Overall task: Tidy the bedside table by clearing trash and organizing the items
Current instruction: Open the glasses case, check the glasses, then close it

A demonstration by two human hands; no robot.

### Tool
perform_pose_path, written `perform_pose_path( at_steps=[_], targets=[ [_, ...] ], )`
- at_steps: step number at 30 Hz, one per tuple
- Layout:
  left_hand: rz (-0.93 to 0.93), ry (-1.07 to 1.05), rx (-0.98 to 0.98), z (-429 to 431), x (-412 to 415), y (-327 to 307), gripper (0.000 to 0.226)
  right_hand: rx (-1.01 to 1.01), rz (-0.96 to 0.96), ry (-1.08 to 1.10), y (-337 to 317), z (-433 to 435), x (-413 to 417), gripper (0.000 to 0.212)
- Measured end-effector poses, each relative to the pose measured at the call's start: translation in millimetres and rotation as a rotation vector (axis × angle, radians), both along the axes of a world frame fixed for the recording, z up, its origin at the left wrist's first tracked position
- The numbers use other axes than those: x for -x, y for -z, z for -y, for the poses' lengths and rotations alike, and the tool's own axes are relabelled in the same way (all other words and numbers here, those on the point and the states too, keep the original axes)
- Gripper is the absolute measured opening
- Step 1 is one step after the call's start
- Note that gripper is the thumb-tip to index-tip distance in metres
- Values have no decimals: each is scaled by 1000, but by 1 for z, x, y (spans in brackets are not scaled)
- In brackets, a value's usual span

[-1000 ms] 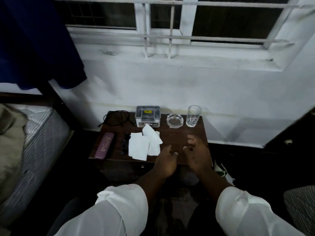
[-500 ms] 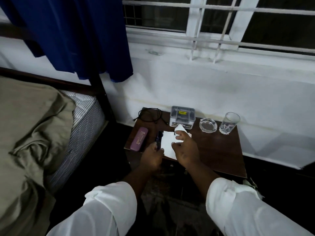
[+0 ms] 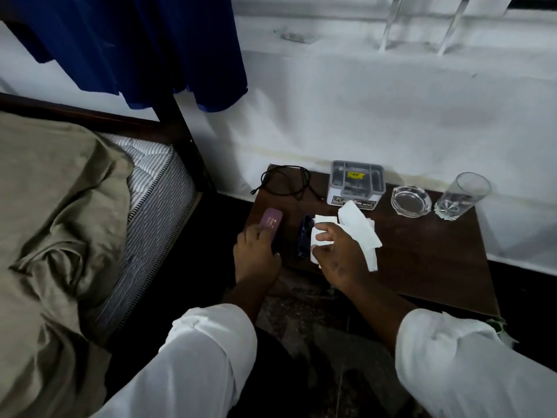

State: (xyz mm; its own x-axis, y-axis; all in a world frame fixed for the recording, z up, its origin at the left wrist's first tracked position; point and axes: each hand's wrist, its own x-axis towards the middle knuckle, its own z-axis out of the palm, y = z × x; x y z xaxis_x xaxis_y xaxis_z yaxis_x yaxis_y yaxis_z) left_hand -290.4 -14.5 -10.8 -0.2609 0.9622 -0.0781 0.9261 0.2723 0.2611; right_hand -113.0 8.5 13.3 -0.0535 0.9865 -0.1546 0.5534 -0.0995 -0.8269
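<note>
While both white sleeves (image 3: 211, 342) reach in from 6 o'clock, the step in hand looks like the first clearing pass: gathering loose trash and taking up what needs a place.

Nearest, the left hand (image 3: 256, 254) sits at the 8 o'clock corner of the bench (image 3: 422, 267). Its fingers (image 3: 251, 233) are wrapped over the near end of the purple case (image 3: 272, 220), thumb on the far side, so they seem to be grasping it. The case lies flat and points toward 12.

Just beside it, toward the middle, a dark object (image 3: 304, 236) lies between the two hands; it is too dim to name.

The right hand (image 3: 337, 257) is over the middle of the bench. Its fingers (image 3: 324, 236) pinch the near left corner of the white tissues (image 3: 358, 227), a crumpled, overlapping pile that spreads toward 3 o'clock and rests on the wood.

Farther back stand a black cable (image 3: 283, 182) coiled at 11 o'clock, a grey box (image 3: 355, 182) at 12 touching the pile's far tip, an ashtray (image 3: 410, 201) at 1 and a glass (image 3: 461, 196) at 2. The bed (image 3: 60, 206) lies off at 9.

Next, I judge, the right hand must bunch the whole pile, since one corner pinch may leave sheets behind, and lift it clear of the box without sweeping toward the ashtray or glass. The case wants a tidy spot along an edge.
</note>
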Motion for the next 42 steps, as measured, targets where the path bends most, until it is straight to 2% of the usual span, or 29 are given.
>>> perform_pose_path(
  at_steps=[7, 13, 21, 24, 28, 31, 33, 36, 42],
  targets=[
    [54, -46, 67, -24, 8, 18, 78, 63, -18, -2, 19, -3, -14, 41],
    [252, -61, -41, -20, 4, 14, 69, 67, -42, 9, 17, 1, -21, 41],
    [619, 68, -162, 6, -32, -15, 63, 42, -107, 28, -15, 11, -32, 42],
    [751, 134, -173, 14, -49, -37, 60, 108, -251, 94, -37, 17, -43, 48],
    [951, 212, -150, 26, -73, -70, 42, 223, -631, 161, -69, 33, -69, 51],
    [1063, 264, -101, 33, -90, -90, 42, 223, -749, 172, -89, 47, -92, 49],
    [1092, 319, -72, 35, -99, -101, 47, 220, -814, 187, -95, 55, -106, 49],
    [1082, 386, -48, 42, -113, -116, 38, 229, -896, 220, -99, 70, -126, 49],
    [754, 580, -119, 51, -136, -135, 31, 247, -1026, 287, -102, 93, -151, 50]
  ],
)
